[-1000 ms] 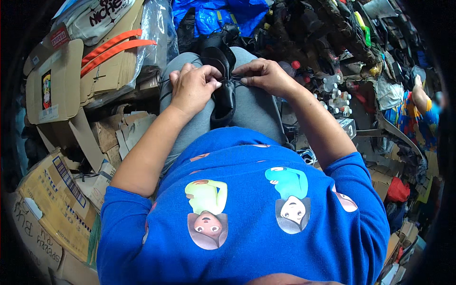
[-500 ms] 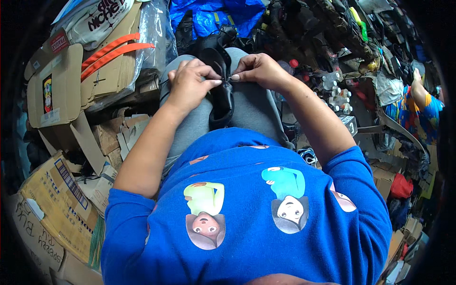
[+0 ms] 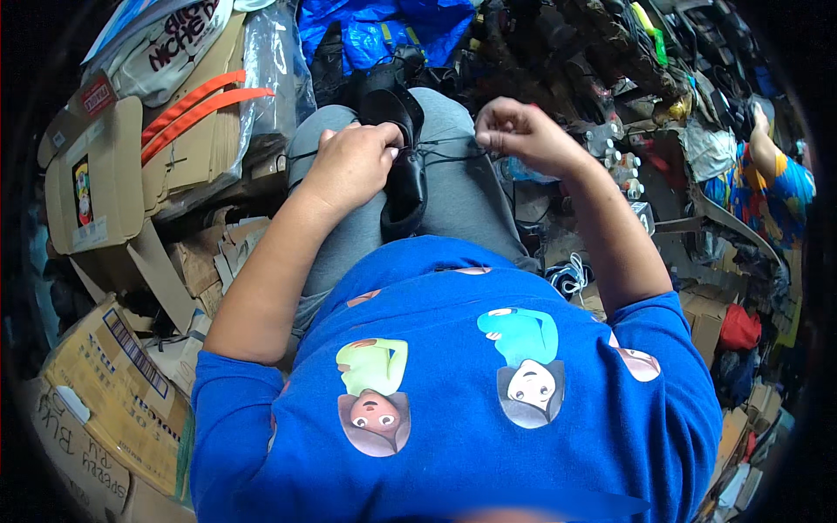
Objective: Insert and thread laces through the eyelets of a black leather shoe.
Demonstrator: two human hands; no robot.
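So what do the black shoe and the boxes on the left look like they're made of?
Shoe: probably leather or a synthetic lookalike, smooth black with a slight sheen. Boxes: corrugated cardboard, matte brown with folded flaps and creased edges.

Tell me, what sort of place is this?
Probably a cramped shoe stockroom or repair stall: flattened cardboard boxes on the left, heaped dark footwear ahead, and a black shoe being laced on the lap.

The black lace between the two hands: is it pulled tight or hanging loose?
Tight. The lace runs straight from the shoe under the left hand to the closed right hand.
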